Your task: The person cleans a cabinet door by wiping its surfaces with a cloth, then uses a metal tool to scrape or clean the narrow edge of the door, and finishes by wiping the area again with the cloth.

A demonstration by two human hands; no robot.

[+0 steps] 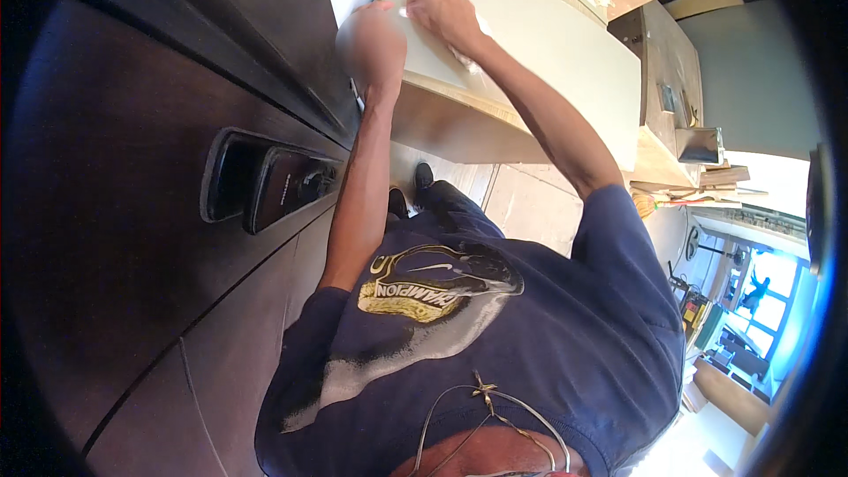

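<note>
Both my arms reach forward to the far end of a pale grey panel top (539,44) with a bare wood edge. My right hand (446,18) rests on that top, its fingers curled down over some crumpled whitish material (464,60). A bit of white also shows at its fingertips; whether it is cloth or plastic I cannot make out. My left hand (373,46) is at the panel's left edge, close beside the right one. It is blurred, so its grip and anything in it are hidden.
A dark panelled surface with a black recessed fitting (283,181) runs along my left. To the right stands a wooden cabinet (667,79) with a metal piece on it, and wood offcuts (724,177) lie nearby. A bright window (768,300) is farther right.
</note>
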